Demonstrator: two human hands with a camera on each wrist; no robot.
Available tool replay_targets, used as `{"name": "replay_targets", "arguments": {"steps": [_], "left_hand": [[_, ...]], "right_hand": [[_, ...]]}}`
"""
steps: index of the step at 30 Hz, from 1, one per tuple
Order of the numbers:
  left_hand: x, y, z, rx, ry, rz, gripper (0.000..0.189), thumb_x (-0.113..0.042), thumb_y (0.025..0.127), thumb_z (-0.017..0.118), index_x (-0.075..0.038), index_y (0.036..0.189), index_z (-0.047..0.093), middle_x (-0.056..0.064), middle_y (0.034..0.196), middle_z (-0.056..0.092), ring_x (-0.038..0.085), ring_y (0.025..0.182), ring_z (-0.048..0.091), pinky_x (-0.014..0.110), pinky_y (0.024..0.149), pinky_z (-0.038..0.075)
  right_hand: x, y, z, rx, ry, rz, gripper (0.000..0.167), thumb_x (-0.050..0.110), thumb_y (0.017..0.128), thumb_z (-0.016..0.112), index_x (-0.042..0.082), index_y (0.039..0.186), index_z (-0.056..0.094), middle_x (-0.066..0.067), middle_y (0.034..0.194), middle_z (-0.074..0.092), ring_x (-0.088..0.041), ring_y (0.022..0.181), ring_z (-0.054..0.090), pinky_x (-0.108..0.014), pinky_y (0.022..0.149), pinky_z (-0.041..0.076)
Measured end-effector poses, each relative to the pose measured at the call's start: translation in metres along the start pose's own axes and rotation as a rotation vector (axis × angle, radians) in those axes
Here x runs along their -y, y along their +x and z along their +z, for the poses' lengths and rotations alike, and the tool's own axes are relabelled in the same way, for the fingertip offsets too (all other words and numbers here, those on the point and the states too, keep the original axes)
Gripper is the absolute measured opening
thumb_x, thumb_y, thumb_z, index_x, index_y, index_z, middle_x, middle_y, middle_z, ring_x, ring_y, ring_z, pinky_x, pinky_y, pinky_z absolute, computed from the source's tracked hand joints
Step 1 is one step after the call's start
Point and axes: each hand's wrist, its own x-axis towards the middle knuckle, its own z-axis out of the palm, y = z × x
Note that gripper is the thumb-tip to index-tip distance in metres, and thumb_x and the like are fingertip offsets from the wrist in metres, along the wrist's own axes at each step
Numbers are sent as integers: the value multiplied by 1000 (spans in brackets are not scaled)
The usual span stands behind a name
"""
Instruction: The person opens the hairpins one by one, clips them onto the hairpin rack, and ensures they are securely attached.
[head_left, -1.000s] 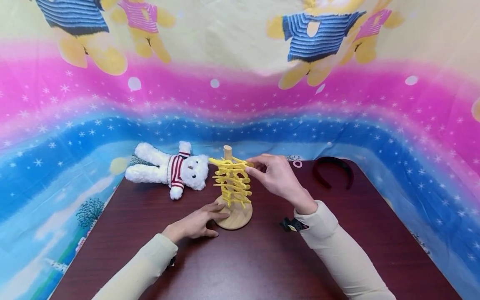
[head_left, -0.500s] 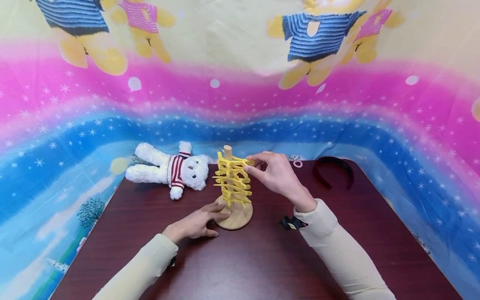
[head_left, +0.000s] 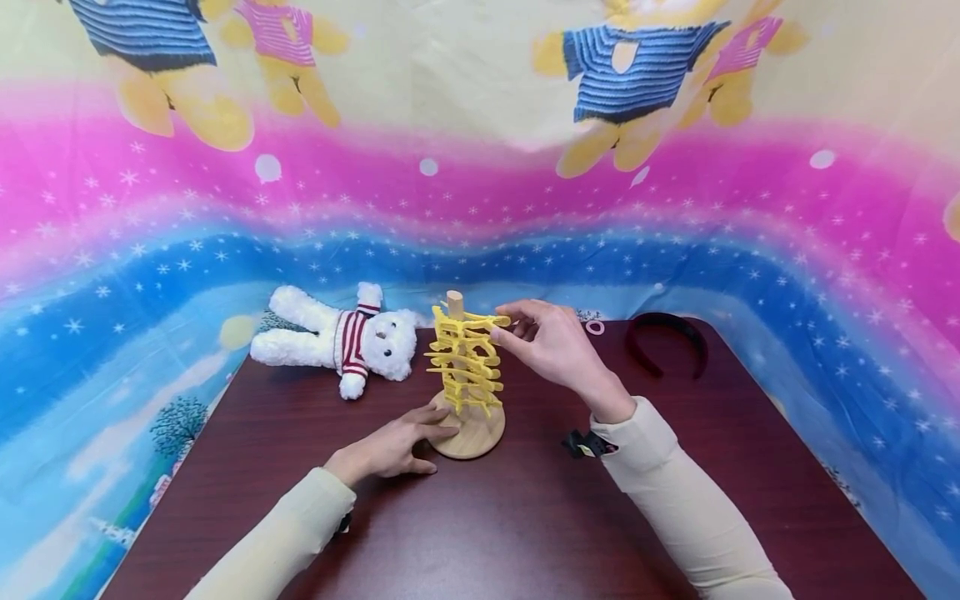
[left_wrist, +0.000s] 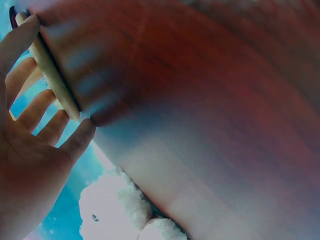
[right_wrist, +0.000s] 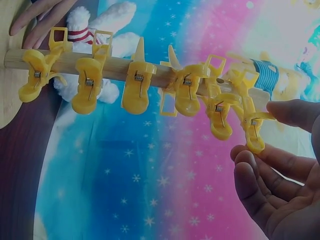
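Note:
A wooden post (head_left: 454, 304) stands upright on a round wooden base (head_left: 480, 437), with several yellow plastic spring clips clamped along it. At the top clip (right_wrist: 254, 127), my right hand (head_left: 555, 346) has its thumb on one handle and fingertips on the other. This clip's handles stand apart, and its front end lies against the post. Below it, another yellow clip (right_wrist: 136, 90) is clamped to the post. My left hand (head_left: 393, 442) rests with spread fingers on the left edge of the base, its thumb on the table. Straight fingers also show in the left wrist view.
A white teddy bear (head_left: 352, 340) in a red-striped shirt lies on its side left of the post. The dark headband (head_left: 667, 337) is at the back right. Behind the brown table (head_left: 480, 533) hangs a printed cloth (head_left: 480, 192).
The top clip's front end has swung in from the left to the post. My right fingers have spread slightly apart on its handles. My left hand has kept its place on the base.

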Motion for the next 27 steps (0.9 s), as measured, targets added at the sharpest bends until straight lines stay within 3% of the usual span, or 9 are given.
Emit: {"name": "replay_targets", "arguments": {"steps": [9,18,27], "left_hand": [[-1,1,-1,9,-2,-12,64,-31,86,78,-18,144,55,14,160,37,39,149,31,52,119,33],[-2,-2,-3,21,3,-28,64,-31,87,77,-20,146,54,12,161,35,38,150,30,52,118,35],[-3,-11,-8,-24,28,-10,52,-25,93,71,-12,141,58,15,152,49,34,142,45,50,114,41]], "right_hand": [[-2,-3,-3,25,-13,18,40,38,87,76,20,122,71,4,88,72,-9,76,66,-31,72,56],[-11,-13,-11,82,-10,45,46,42,90,72,19,129,66,3,103,73,-11,85,67,-34,79,57],[-37,-25,-17,98,-62,39,32,32,96,67,19,125,68,2,101,72,-12,83,67,-35,77,56]]}}
